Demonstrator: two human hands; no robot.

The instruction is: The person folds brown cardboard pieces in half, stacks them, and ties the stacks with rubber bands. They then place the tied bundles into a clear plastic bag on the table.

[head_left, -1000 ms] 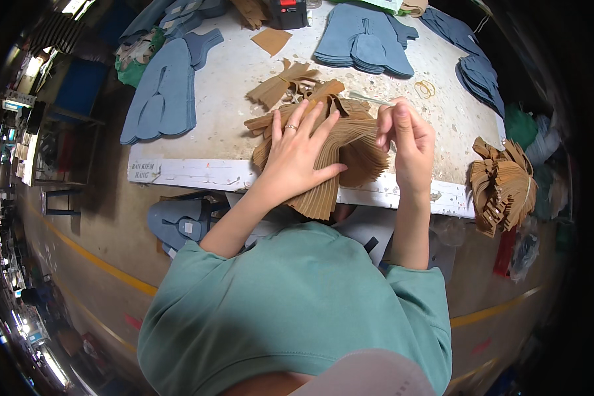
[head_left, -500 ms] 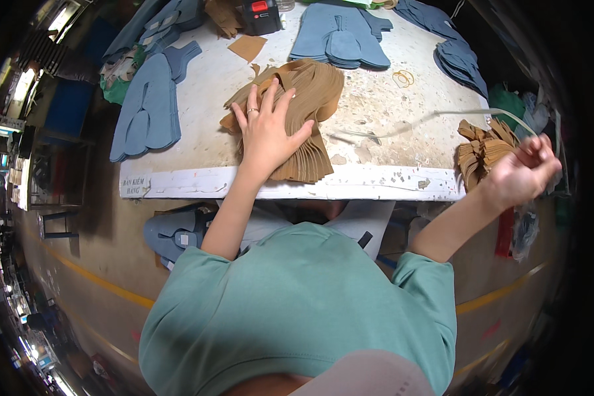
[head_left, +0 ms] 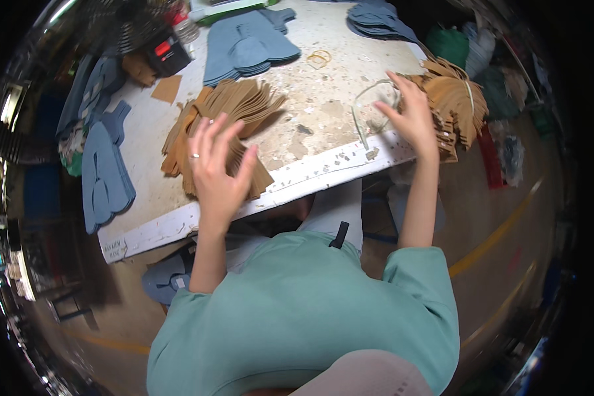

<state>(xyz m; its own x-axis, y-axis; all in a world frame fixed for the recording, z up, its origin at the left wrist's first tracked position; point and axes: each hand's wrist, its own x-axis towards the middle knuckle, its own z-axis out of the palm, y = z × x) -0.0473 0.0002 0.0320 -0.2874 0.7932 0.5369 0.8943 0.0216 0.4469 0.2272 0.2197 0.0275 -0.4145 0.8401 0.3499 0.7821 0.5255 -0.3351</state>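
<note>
A fanned stack of tan cut pieces point(head_left: 228, 109) lies on the worn white table point(head_left: 323, 125). My left hand point(head_left: 216, 165), fingers spread and a ring on one, rests flat on the stack's near end. My right hand point(head_left: 412, 112) reaches to the table's right edge, fingers apart, its palm against a second bundle of tan pieces point(head_left: 459, 99). A clear plastic loop point(head_left: 369, 105) lies just left of that hand. Whether my right hand touches the loop I cannot tell.
Stacks of blue-grey cut pieces lie at the back point(head_left: 251, 46), the far right point(head_left: 376, 20) and the left point(head_left: 105, 171). A black and red device point(head_left: 168, 53), a tan square point(head_left: 167, 89) and yellow rubber bands point(head_left: 318, 58) sit on the table. Green cloth point(head_left: 449, 43) lies at the right.
My right hand has come from out past the table's right side to the tan bundle at the edge. My left hand stays on the fanned stack, and the view has turned right.
</note>
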